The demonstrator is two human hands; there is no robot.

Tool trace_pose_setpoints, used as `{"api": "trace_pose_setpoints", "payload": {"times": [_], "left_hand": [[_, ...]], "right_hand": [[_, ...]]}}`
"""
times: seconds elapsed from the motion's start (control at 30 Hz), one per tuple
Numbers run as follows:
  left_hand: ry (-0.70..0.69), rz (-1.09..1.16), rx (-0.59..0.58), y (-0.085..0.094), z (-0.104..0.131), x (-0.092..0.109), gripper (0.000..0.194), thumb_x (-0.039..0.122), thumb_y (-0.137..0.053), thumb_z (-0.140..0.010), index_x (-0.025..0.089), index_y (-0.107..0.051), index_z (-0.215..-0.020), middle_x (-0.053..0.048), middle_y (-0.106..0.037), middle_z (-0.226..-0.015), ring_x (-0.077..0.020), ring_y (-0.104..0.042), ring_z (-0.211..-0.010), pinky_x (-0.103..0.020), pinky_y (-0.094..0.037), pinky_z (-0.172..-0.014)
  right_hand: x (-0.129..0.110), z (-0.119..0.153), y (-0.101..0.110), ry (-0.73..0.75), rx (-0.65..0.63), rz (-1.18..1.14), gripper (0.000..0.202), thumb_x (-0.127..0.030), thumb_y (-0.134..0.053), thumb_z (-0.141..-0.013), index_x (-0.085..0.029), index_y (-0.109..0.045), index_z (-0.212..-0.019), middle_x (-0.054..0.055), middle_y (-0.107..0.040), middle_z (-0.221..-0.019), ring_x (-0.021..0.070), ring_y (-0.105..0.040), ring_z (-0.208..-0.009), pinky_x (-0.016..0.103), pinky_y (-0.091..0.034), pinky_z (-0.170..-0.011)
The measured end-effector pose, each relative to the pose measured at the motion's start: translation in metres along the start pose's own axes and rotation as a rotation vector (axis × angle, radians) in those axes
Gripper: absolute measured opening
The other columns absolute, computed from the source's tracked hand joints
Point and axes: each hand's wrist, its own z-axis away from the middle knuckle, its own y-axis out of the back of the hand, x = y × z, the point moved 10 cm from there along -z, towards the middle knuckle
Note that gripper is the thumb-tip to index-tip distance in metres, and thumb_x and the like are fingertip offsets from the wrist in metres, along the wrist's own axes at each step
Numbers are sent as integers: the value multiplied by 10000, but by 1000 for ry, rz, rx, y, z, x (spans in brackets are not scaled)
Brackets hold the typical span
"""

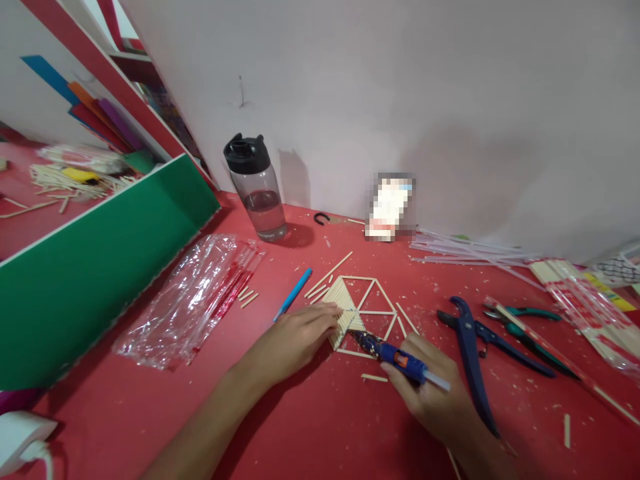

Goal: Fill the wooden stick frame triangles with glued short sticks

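Note:
A hexagonal frame of thin wooden sticks (376,312) lies flat on the red table. Its left part is filled with sticks laid side by side (340,293). My left hand (305,333) holds that filled part from the left, fingers close together and bent onto it, thumb hidden. In my right hand (433,383) is a blue glue gun (407,363), its dark nozzle reaching the frame near the lower middle. A clear glue stick (437,380) juts from its back. Loose stick pieces (330,275) lie beside the frame, and one cut piece (375,378) lies below it.
Blue cutters (470,360) and green-handled pliers (530,333) lie right. Clear glue sticks (465,250) and packed sticks (590,307) are behind them. A water bottle (257,193), lit phone (390,208), blue pen (293,293), plastic wrap (185,300) and green board (110,267) stand or lie around.

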Motion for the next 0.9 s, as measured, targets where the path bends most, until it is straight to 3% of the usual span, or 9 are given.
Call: {"api": "trace_pose_setpoints", "payload": {"times": [0.7,0.9], "left_hand": [[8,46,-11,-1,1,-2,266,82,-494,-957,203,-647,-1138,-49,-668,-1308,-194,-584,-1273,-389,-502,-1084],[2,33,-1,1,-1,1,218,142,-491,-989,201,-662,-1110,-53,-687,-1276,-196,-593,-1264,-388,-516,-1067]], "right_hand": [[-4,-2,9,-2,39,-6,295,-331,-527,-989,-237,-440,-723,-12,-507,-670,150,-500,-601,266,-378,-565],[-12,-3,12,78,0,-21,270,-297,-530,-988,-225,-489,-731,1,-523,-680,161,-517,-626,276,-389,-586]]}}
